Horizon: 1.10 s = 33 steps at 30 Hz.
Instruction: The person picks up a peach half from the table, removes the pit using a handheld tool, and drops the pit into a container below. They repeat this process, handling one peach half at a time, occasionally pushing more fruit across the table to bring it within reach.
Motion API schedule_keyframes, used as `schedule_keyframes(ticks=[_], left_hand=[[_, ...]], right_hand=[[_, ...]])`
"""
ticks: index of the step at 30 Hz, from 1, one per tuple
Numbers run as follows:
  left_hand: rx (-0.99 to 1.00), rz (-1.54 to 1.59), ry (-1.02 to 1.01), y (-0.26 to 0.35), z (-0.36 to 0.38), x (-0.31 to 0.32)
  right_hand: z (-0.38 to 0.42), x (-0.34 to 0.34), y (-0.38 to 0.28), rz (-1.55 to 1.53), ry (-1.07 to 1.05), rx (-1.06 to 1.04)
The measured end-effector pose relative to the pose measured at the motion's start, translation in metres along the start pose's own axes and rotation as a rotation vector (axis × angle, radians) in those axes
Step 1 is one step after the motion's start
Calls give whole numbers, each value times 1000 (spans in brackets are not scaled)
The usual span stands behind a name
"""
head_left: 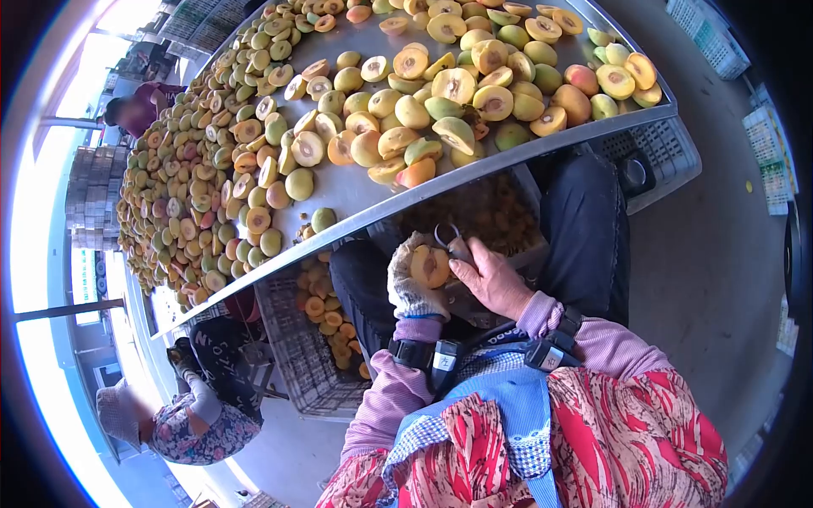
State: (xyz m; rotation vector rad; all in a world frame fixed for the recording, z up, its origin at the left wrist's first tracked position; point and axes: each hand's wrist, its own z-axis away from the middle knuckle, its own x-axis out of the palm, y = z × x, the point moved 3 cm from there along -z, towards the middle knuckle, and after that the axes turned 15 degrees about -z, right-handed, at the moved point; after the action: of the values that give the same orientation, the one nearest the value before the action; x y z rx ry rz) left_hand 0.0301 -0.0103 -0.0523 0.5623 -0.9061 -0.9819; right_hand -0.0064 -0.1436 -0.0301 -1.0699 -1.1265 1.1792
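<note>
My left hand (410, 286), in a whitish knit glove, is closed around a peach half (430, 267) with its cut face turned up, showing a brownish centre. Bare, my right hand (500, 286) grips the handle of a pitting tool (458, 245) with a curved metal hook at its end. The hook points up beside the peach half, just apart from it. Both hands are above my lap, below the edge of a metal table (356, 201) heaped with cut peaches (411, 114).
Left of my legs, a grey crate (296, 372) holds pitted peach halves (326, 309). Under the table edge, another crate (535, 250) contains dark brownish scraps. A pale crate (677, 161) sits right of my knee. Two other people work along the table's left side.
</note>
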Motion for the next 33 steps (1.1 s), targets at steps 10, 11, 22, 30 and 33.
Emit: schedule_keyframes(ticks=[10, 11, 22, 30, 33], left_hand=[[-74, -29, -6, -9, 3, 0], [-32, -89, 1, -11, 0, -2], [3, 51, 78, 27, 17, 11], [146, -33, 48, 4, 16, 5], [157, -8, 53, 1, 17, 6]], right_hand=[[-11, 8, -17, 260, 13, -346], [-10, 8, -17, 261, 11, -347], [34, 10, -19, -265, -420, 535], [23, 23, 2, 32, -191, 66], [24, 26, 9, 50, -134, 15]])
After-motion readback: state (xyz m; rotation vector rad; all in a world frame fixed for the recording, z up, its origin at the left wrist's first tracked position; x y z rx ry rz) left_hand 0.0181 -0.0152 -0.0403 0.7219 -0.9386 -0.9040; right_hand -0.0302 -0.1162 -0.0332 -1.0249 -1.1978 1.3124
